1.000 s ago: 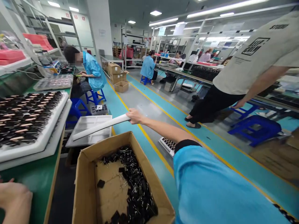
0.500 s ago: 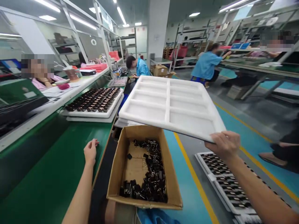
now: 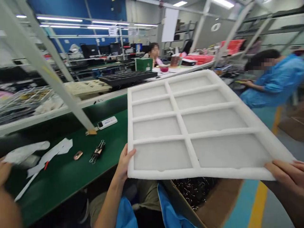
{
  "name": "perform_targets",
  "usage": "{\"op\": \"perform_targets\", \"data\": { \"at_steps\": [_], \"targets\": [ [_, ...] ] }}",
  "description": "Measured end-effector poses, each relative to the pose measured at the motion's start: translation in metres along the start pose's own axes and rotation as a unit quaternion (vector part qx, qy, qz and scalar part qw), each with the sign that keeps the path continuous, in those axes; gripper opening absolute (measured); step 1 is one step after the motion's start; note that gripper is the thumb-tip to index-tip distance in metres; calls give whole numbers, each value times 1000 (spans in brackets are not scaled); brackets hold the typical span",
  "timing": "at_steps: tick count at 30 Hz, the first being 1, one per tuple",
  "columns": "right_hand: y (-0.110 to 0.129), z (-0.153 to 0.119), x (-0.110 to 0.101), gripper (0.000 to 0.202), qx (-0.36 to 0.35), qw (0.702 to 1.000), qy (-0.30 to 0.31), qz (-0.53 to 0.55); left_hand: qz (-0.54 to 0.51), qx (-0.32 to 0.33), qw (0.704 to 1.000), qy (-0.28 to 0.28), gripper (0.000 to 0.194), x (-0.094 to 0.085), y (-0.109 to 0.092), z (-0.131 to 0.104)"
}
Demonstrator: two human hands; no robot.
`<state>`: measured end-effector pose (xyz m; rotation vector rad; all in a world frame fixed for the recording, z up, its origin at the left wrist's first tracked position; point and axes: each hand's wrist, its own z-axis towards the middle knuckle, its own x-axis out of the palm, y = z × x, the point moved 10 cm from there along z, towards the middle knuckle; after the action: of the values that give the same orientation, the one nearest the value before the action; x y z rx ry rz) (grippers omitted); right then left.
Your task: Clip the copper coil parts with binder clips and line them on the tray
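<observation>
A white foam tray (image 3: 181, 123) with several shallow compartments is held up in front of me, tilted, with nothing in its compartments. My left hand (image 3: 123, 161) grips its near left corner, thumb over the rim. At the near right corner, the fingers of my right hand (image 3: 287, 174) are closed on the edge. Partly hidden under the tray is a cardboard box (image 3: 220, 202) with many black binder clips (image 3: 193, 191). Left of my left hand, a few binder clips (image 3: 97, 152) on a small part and a copper-coloured piece (image 3: 78, 155) lie on the green bench.
Another person's hand (image 3: 4, 172) is at the left edge, by white wrapping (image 3: 26, 152). A white handheld device (image 3: 107, 122) lies near a slanted metal post (image 3: 68, 98). Behind the tray runs a raised shelf with a black tray (image 3: 129, 77). A person in blue (image 3: 280, 82) sits at right.
My view has turned left. My left hand, empty over the bench before, now holds the foam tray's left corner. The tray has come nearer, and my right hand still grips it.
</observation>
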<state>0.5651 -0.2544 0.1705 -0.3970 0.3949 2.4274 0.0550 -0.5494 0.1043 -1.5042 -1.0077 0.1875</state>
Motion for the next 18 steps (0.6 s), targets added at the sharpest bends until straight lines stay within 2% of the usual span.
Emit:
{"op": "perform_targets", "data": {
  "at_steps": [2,4,7,9,11,13,18],
  "targets": [
    [35,18,48,17,-118,993,24,20,-11,7,999,-42,59,-23,11,-19],
    [65,28,95,14,-187,980,61,33,-25,9,995,-92,59,-41,24,-31],
    [91,31,160,8,-190,972,131,44,-17,8,985,-173,63,-65,37,-37],
    [98,25,198,11,-171,967,182,42,-9,5,980,-197,63,-73,41,-30],
    [95,16,231,18,-139,963,232,24,-6,6,981,-194,61,-71,43,-16],
    [86,10,254,27,-115,959,259,4,-3,13,983,-181,58,-61,44,4],
    [64,6,294,43,-97,959,265,7,12,35,984,-174,50,-29,54,47]
  ]
}}
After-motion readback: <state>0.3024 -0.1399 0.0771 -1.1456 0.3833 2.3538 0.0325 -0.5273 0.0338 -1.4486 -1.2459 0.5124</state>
